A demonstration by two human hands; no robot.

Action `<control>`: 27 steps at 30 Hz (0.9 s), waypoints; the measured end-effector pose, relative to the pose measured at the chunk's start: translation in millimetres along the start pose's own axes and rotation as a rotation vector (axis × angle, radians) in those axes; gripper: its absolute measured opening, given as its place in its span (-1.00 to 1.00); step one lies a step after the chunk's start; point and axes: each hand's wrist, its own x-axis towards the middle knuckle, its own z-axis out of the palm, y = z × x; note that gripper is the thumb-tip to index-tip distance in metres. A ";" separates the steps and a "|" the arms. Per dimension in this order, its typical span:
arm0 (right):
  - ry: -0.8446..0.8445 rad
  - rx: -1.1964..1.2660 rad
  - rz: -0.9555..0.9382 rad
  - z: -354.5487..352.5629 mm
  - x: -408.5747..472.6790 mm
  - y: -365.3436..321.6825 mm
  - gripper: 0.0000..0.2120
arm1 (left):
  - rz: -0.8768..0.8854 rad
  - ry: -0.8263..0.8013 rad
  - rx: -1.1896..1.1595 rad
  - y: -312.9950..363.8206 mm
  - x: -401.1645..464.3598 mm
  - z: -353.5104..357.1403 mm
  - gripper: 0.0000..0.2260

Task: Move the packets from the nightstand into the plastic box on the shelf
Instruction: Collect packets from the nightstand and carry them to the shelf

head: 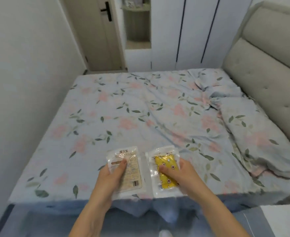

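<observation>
Holding one packet each over the near edge of the bed (pixel 140 108): left hand (pixel 112 175) pinches the beige packet (pixel 132 177), thumb on top; right hand (pixel 180 173) pinches the yellow packet (pixel 165 166) likewise. Packets side by side, apart. Wardrobe (pixel 192 31) beyond.

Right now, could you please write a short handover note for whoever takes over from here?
Left hand: grips the beige-label packet, thumb on its face.
Right hand: grips the yellow packet, thumb on its face.
Both packets are held side by side, apart, above the near edge of the floral bed.
Done: two packets are in hand.
Left: carry both to the plastic box on the shelf and drop them in. A shelf recess shows beside the door; whether the box is there cannot be told. The nightstand is not in view.
</observation>
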 end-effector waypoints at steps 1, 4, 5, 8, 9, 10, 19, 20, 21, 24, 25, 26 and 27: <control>-0.034 -0.043 -0.010 17.0 8.9 -9.9 -0.78 | 0.023 0.061 -0.029 4.6 -1.4 -22.4 -0.90; -0.131 -0.139 -0.051 61.7 32.2 -35.0 -0.76 | 0.053 0.231 -0.096 10.4 -11.2 -83.9 -0.89; -0.169 -0.162 -0.064 75.5 38.2 -42.9 -0.77 | 0.049 0.286 -0.129 10.5 -17.5 -102.2 -0.87; -0.296 -0.227 -0.120 116.1 47.5 -65.8 -0.83 | 0.010 0.443 -0.240 8.7 -40.5 -147.2 -0.81; -0.353 -0.265 -0.135 133.5 49.9 -73.4 -0.84 | 0.006 0.501 -0.282 7.0 -50.4 -162.3 -0.81; -0.391 -0.295 -0.150 145.3 51.2 -78.9 -0.83 | 0.002 0.534 -0.305 6.8 -57.1 -171.2 -0.83; -0.736 -0.415 -0.223 298.2 39.7 -106.2 -0.82 | 0.012 0.838 -0.489 -16.4 -124.7 -266.7 -0.89; -0.756 -0.429 -0.225 319.5 36.9 -106.7 -0.80 | 0.007 0.866 -0.507 -19.5 -130.6 -282.1 -0.89; -0.772 -0.439 -0.228 341.8 34.2 -107.2 -0.79 | 0.001 0.892 -0.520 -22.9 -135.4 -299.4 -0.88; -0.808 -0.455 -0.250 412.7 25.7 -109.1 -0.76 | -0.004 0.957 -0.543 -31.0 -143.7 -358.5 -0.85; -0.812 -0.454 -0.256 437.0 22.3 -110.5 -0.76 | -0.003 0.967 -0.537 -32.7 -144.0 -380.1 -0.85; -0.812 -0.445 -0.261 461.1 19.3 -112.2 -0.77 | 0.000 0.969 -0.523 -33.3 -143.4 -402.2 -0.85; -0.810 -0.430 -0.264 484.8 16.8 -113.6 -0.79 | 0.006 0.966 -0.507 -33.3 -142.1 -424.1 -0.85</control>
